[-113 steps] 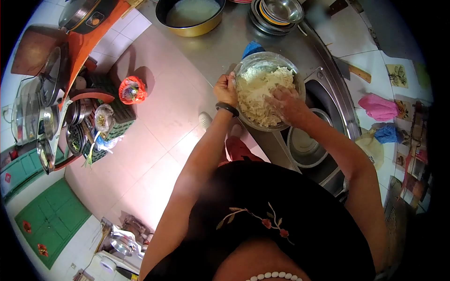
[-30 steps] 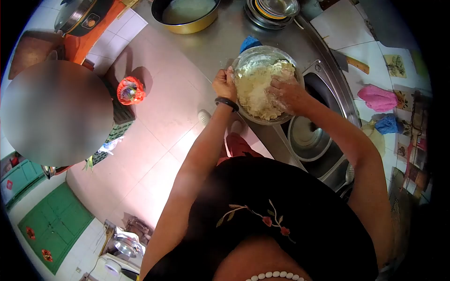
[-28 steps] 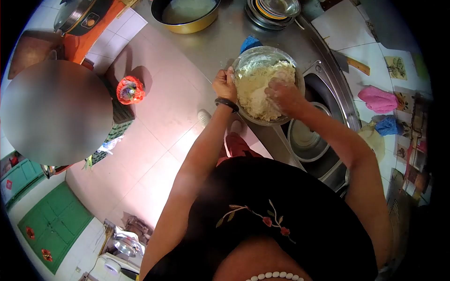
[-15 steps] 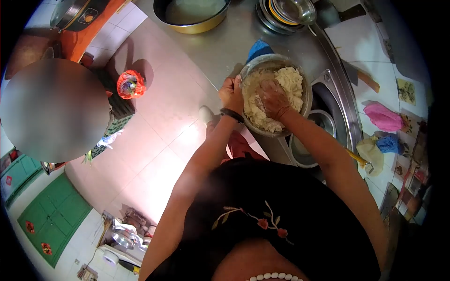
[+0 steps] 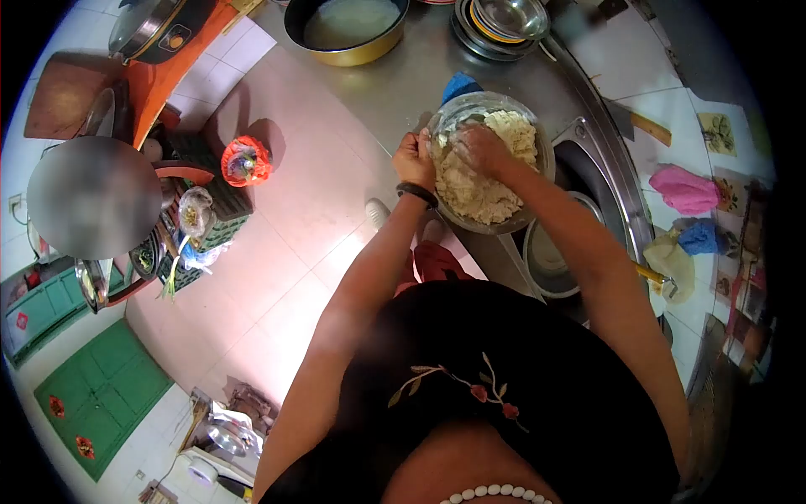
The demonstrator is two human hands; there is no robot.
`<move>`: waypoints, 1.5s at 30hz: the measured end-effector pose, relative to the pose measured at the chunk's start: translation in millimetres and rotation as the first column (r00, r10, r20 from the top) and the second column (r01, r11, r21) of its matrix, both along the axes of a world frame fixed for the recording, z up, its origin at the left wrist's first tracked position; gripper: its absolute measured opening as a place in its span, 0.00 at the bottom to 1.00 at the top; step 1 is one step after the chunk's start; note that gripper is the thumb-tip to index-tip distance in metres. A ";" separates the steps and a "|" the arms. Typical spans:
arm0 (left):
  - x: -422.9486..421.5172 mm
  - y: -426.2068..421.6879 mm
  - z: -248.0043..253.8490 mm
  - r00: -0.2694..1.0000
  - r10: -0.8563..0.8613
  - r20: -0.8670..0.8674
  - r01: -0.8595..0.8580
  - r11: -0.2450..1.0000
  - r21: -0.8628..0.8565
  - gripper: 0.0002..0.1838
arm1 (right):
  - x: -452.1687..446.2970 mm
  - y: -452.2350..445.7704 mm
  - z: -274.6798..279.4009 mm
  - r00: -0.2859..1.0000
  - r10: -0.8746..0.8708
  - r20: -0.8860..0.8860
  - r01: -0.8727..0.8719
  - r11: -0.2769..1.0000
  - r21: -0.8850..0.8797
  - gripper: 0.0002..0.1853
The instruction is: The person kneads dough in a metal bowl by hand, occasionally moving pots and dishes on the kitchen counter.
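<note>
A round metal bowl (image 5: 544,155) holds a large mass of pale, floury dough (image 5: 474,195). At its left rim my left hand (image 5: 415,158) is closed, thumb on the edge, keeping hold of the bowl. Inside, my right hand (image 5: 482,151) is curled against the dough near the upper left wall; its fingertips are hidden and slightly blurred. Something blue, like a folded cloth (image 5: 460,86), sticks out from behind the bowl's far edge.
Right of the bowl is a sink (image 5: 579,172) with a metal basin (image 5: 554,262) in it. A gold pan (image 5: 353,52) and stacked metal bowls (image 5: 495,46) stand farther back on the counter. A red-lined bin (image 5: 246,161) is on the floor.
My right hand has drawn up and left in the bowl, its fingers now more curled. The dough is gathered more closely together. My left hand stays on the rim; the view has shifted slightly.
</note>
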State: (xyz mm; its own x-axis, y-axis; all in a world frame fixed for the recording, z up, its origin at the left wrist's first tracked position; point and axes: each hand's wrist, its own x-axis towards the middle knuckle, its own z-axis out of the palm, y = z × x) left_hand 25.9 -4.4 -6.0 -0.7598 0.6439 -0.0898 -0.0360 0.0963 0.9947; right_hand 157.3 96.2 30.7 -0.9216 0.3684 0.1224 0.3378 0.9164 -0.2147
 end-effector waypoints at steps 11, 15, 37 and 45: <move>2.5 5.0 9.1 0.996 0.049 0.078 -0.053 0.997 0.050 0.18 | 16.9 -74.6 42.8 0.946 -0.322 0.042 0.319 0.946 0.064 0.17; 0.5 2.8 6.2 0.998 0.016 0.066 -0.016 1.000 -0.013 0.18 | 32.7 -52.6 24.4 0.989 -0.146 0.010 0.145 0.987 0.070 0.17; -0.2 6.0 -6.4 0.998 0.004 0.066 -0.006 1.000 0.030 0.18 | 2.9 -47.8 50.2 0.902 -0.069 0.427 0.157 0.972 -0.174 0.19; -3.7 6.5 -8.6 0.999 -0.045 0.008 0.045 0.999 0.009 0.19 | 47.8 -43.7 72.0 0.939 -0.009 0.344 0.040 0.996 -0.082 0.22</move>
State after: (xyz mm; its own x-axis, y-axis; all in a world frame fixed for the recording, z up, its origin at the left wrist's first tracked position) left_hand 22.2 2.0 -14.5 -0.7294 0.6781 -0.0900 -0.0395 0.0896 0.9952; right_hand 205.1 52.5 102.7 -0.8924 0.3865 -0.2329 0.4272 0.8899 -0.1601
